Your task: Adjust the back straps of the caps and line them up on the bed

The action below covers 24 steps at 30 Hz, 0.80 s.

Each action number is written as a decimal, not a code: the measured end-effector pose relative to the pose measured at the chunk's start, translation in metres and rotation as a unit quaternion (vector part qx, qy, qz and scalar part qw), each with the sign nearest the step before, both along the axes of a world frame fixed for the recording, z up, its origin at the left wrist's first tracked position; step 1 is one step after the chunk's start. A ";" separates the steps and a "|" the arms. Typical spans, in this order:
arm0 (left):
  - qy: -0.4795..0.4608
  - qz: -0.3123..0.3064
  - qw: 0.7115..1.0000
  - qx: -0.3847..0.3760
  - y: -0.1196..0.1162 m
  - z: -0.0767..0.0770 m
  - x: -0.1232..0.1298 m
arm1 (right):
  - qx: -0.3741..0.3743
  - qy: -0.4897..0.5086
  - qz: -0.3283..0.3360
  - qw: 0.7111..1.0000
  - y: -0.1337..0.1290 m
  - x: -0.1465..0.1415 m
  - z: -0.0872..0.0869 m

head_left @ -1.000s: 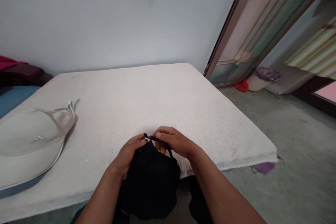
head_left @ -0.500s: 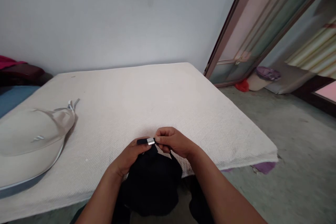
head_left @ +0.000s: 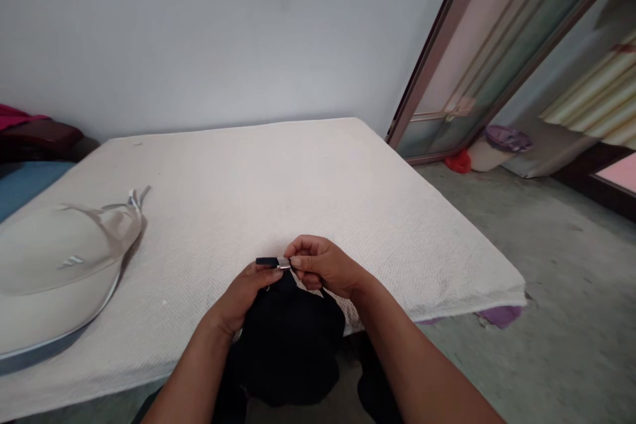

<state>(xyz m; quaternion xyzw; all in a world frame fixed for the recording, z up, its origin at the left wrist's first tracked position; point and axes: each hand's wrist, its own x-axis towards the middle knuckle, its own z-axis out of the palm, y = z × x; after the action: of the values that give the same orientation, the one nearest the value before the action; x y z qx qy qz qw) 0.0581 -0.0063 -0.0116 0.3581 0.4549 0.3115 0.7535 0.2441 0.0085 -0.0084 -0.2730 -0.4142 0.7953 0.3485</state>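
A black cap (head_left: pixel 293 344) hangs at the bed's front edge, between my forearms. My left hand (head_left: pixel 251 288) is closed on its dark strap (head_left: pixel 267 261), thumb on top and fingers beneath. A small silver metal buckle (head_left: pixel 283 264) sits on that strap, just between my two hands. My right hand (head_left: pixel 318 265) pinches the strap at the buckle's right side with thumb and forefinger, its other fingers curled. What lies inside that pinch is mostly hidden. To the left, a beige cap (head_left: pixel 59 271) with a striped logo rests on the bed, apart from both hands.
A white textured cover (head_left: pixel 278 179) spreads over the bed before me, against a pale wall (head_left: pixel 223 53). Blue and dark red items (head_left: pixel 40 139) lie at the far left. On the right are a sliding door (head_left: pixel 447 66), the grey floor (head_left: pixel 556 265) and a lined bin (head_left: pixel 497 146).
Both hands have shifted slightly up, and the right a little to the left. The buckle has tilted and now shows less of its flat face. The beige cap has stayed put.
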 end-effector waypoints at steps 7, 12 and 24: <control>-0.029 0.020 0.999 -0.004 0.000 0.000 -0.001 | 0.009 -0.010 -0.009 1.000 0.000 -0.001 0.001; -0.073 0.010 0.997 0.008 -0.001 0.005 0.004 | 0.015 -0.023 -0.003 1.000 0.000 0.001 0.000; -0.030 0.033 0.999 0.003 0.000 0.000 -0.002 | 0.016 -0.044 -0.014 0.999 -0.001 0.008 0.000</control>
<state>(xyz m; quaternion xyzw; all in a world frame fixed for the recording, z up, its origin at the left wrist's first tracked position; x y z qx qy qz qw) 0.0562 -0.0067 -0.0120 0.3355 0.4426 0.3485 0.7550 0.2519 0.0073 -0.0081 -0.3080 -0.4379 0.7710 0.3450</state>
